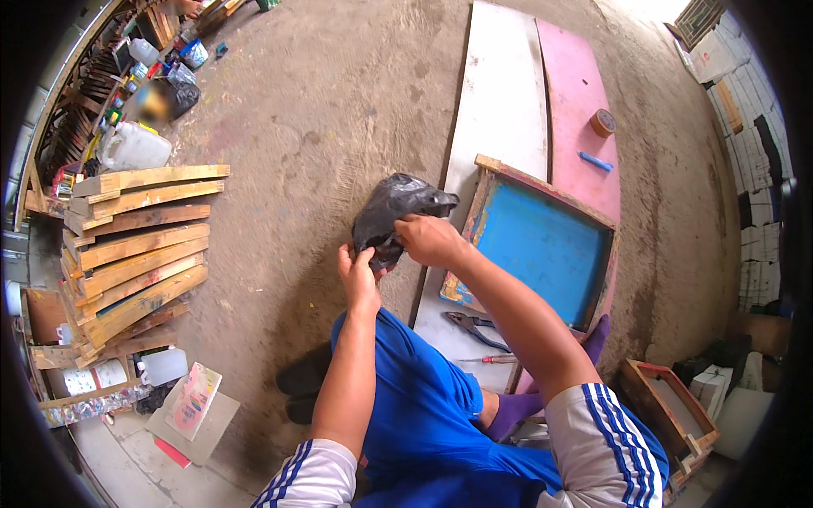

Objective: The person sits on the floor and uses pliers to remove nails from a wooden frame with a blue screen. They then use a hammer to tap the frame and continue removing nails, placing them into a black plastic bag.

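A crumpled black plastic bag (398,201) is held up in front of my knees, over the dirt floor. My left hand (361,273) grips its lower edge, fingers closed on the plastic. Pinched at the near right side of the bag is my right hand (430,240). Whatever the bag contains is hidden. To the right of it, a wooden screen frame (477,212) with blue mesh (542,241) rests on the white and pink boards. Pliers (476,328) and a red-handled screwdriver (498,360) lie just below that frame.
Stacked wooden frames (144,254) stand at the left, near a white jug (137,147). On the pink board (580,85) sit a roll of brown tape (603,123) and a blue marker-like stick (596,162). Another wooden frame (669,402) leans at lower right. White stacked blocks (745,152) line the right side.
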A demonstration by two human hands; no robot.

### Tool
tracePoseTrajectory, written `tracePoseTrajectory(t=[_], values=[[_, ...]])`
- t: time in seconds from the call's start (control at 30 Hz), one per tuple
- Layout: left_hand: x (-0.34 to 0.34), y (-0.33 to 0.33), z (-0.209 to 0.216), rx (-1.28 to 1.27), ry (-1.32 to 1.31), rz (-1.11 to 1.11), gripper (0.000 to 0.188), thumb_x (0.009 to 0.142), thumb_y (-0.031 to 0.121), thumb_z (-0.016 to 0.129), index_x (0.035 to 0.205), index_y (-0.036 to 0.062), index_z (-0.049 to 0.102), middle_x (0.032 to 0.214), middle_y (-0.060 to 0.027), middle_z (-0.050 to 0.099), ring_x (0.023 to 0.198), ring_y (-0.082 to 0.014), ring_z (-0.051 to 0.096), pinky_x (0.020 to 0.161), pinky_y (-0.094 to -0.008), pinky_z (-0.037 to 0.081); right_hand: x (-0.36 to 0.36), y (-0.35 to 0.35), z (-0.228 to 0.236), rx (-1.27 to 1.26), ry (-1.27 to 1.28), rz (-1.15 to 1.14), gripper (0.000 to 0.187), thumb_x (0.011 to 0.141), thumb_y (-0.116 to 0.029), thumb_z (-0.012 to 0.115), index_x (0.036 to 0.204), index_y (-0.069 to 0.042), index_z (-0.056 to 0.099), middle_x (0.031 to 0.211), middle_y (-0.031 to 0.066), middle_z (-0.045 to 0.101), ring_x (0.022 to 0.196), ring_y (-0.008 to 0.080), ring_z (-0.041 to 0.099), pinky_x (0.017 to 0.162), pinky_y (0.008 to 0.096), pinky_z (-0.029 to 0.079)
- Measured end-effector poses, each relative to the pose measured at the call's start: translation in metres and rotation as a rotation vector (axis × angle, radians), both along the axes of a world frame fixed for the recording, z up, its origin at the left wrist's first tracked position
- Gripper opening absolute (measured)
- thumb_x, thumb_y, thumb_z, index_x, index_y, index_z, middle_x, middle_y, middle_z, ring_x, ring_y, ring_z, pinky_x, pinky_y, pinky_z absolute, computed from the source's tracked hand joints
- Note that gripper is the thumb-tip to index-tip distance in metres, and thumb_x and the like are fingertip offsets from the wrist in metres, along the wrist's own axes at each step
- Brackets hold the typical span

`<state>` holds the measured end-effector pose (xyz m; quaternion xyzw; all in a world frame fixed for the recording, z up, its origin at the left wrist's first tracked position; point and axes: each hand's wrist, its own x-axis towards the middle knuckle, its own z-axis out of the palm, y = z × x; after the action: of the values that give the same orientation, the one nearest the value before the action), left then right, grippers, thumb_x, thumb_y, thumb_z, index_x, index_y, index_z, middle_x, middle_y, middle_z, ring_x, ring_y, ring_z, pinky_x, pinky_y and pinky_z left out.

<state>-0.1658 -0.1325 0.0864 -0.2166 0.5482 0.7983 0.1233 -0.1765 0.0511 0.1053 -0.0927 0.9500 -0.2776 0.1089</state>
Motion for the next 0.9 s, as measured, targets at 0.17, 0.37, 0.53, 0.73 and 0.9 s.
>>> tracePoseTrajectory(t=[0.17,0.37,0.53,0.73,0.9], values=[[0.005,0.017,0.02,-0.235,-0.02,-0.101,0.062,0.093,0.034,0.076,0.138,0.0036,0.045,0.124,-0.0172,0.061,0.103,-0.0264,0.067,0.076,-0.0399,0.06,0.078,0.016,0.001,0.025,0.301,-0.047,0.031,0.086,-0.026,0.074,0.111,-0.009,0.067,0.11,0.0101,0.065,0.108,0.0318,0.063,0.094,0.0452,0.051],[0.008,0.007,-0.01,-1.063,0.453,0.022,0.084,0.088,0.048,0.08,0.144,-0.0016,0.041,0.139,-0.0263,0.046,0.132,-0.0447,0.044,0.111,-0.0534,0.036,0.158,0.036,-0.038,-0.013,0.341,-0.382,0.033,0.087,-0.025,0.077,0.114,-0.008,0.069,0.116,0.012,0.066,0.111,0.0317,0.061,0.097,0.0457,0.05],[0.028,0.04,0.052,-1.035,1.088,-0.123,0.046,0.091,0.024,0.075,0.127,0.0035,0.058,0.132,-0.0215,0.054,0.125,-0.0399,0.05,0.106,-0.052,0.04,0.143,0.067,-0.064,-0.341,0.186,-0.967,0.027,0.095,-0.022,0.074,0.111,-0.001,0.071,0.101,0.0169,0.072,0.089,0.0297,0.07,0.082,0.0397,0.056],[0.054,0.12,-0.011,-0.829,0.773,-0.827,0.048,0.096,0.02,0.07,0.138,0.0004,0.056,0.124,-0.0204,0.063,0.109,-0.0346,0.064,0.095,-0.0444,0.052,0.073,0.096,-0.097,-0.643,0.111,-1.321,0.039,0.098,-0.035,0.071,0.115,-0.001,0.071,0.105,0.0216,0.074,0.097,0.0309,0.072,0.084,0.0425,0.055],[0.046,0.152,-0.059,-1.048,0.657,-0.874,0.069,0.099,0.033,0.067,0.154,0.0017,0.038,0.135,-0.028,0.055,0.124,-0.046,0.056,0.105,-0.0516,0.046,0.021,0.117,-0.122,-0.819,0.157,-1.558,0.038,0.1,-0.036,0.069,0.112,-0.001,0.073,0.098,0.0192,0.074,0.092,0.0289,0.07,0.084,0.0409,0.054]])
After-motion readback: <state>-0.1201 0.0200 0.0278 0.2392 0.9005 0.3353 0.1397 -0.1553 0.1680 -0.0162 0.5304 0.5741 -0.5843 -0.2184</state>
